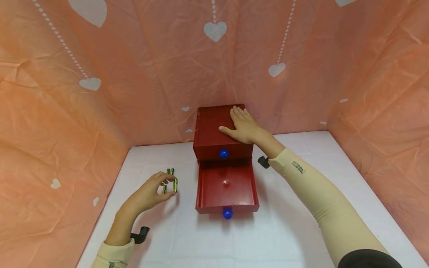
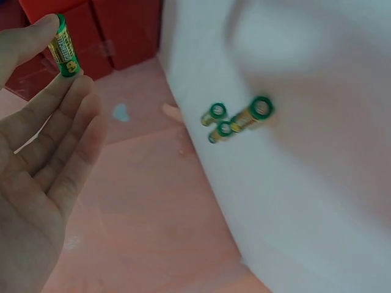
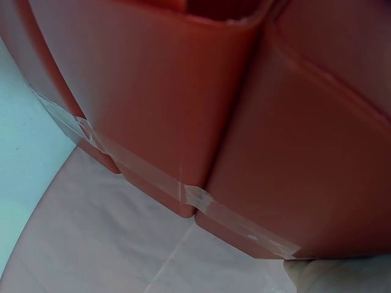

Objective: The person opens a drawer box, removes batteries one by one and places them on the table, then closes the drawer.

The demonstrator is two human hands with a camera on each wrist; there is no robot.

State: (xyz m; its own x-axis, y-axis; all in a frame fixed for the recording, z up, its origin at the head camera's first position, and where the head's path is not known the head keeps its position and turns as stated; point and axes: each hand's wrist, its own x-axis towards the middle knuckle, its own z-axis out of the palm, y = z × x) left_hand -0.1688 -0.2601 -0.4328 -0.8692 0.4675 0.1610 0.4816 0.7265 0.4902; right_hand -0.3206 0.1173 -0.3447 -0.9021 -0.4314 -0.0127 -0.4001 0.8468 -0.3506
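My left hand (image 1: 144, 197) pinches a green-and-yellow battery (image 2: 65, 47) between thumb and fingertips, raised over the white table left of the red drawer box. Three similar batteries (image 2: 244, 117) stand close together on the table, partly hidden behind the left fingers in the head view. The right hand (image 1: 244, 127) rests flat on top of the red drawer box (image 1: 211, 124), fingers spread. Below its upper drawer, the lower drawer (image 1: 211, 193) is pulled out, with nothing seen inside. Each drawer front carries a blue round knob (image 1: 227, 213).
A white cloth covers the table (image 1: 278, 238). Peach curtains (image 1: 151, 74) with white hearts surround it at the back and both sides, and the drawer box stands near the back one. Clear tape (image 3: 198, 196) runs along the box's side.
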